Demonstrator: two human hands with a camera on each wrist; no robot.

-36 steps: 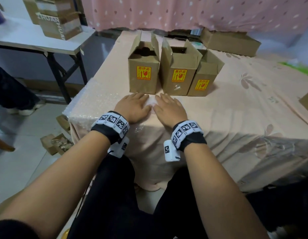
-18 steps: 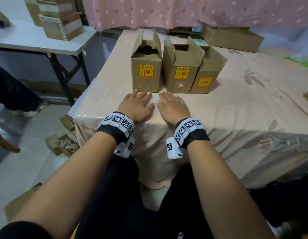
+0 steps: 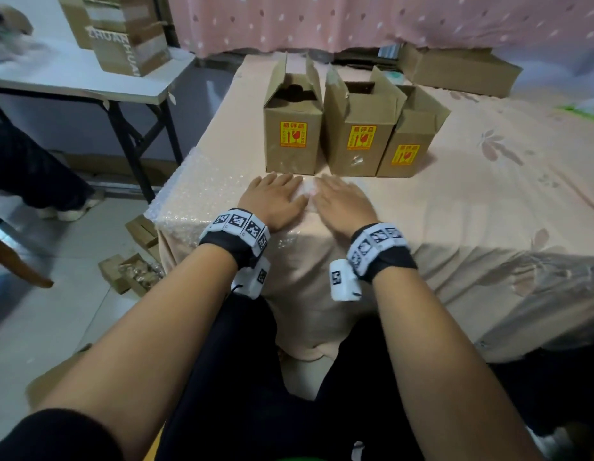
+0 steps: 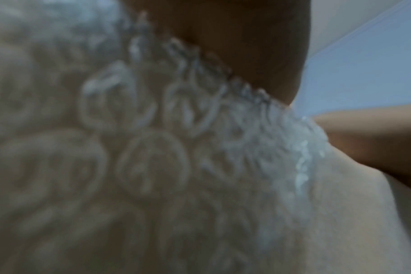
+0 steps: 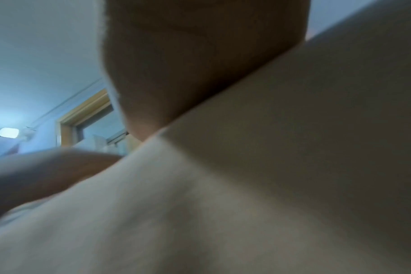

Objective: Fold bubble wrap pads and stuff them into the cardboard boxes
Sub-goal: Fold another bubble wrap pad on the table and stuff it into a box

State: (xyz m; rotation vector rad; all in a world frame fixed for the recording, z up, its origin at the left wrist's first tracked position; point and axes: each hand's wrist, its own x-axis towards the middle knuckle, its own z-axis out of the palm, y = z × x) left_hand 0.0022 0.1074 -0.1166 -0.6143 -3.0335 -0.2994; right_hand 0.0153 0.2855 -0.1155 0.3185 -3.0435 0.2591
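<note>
A clear bubble wrap pad (image 3: 202, 191) lies flat on the near left corner of the peach-covered table (image 3: 488, 201). My left hand (image 3: 274, 197) and right hand (image 3: 342, 201) lie side by side on it, palms down, fingers straight, just in front of the boxes. Three open cardboard boxes with yellow stickers stand in a row: left box (image 3: 293, 128), middle box (image 3: 360, 131), right box (image 3: 410, 141). The left wrist view shows blurred bubble wrap (image 4: 171, 148) close under the palm. In the right wrist view only blurred cloth (image 5: 293, 166) and my palm show.
A flat brown carton (image 3: 458, 73) lies at the table's far edge. A white folding table (image 3: 72, 78) with stacked boxes stands to the left. Small cardboard boxes (image 3: 132, 274) sit on the floor by the table corner. A person's dark leg and shoe (image 3: 39, 181) are at left.
Both hands have slid a little forward over the bubble wrap toward the boxes, staying flat and side by side. The boxes have not moved.
</note>
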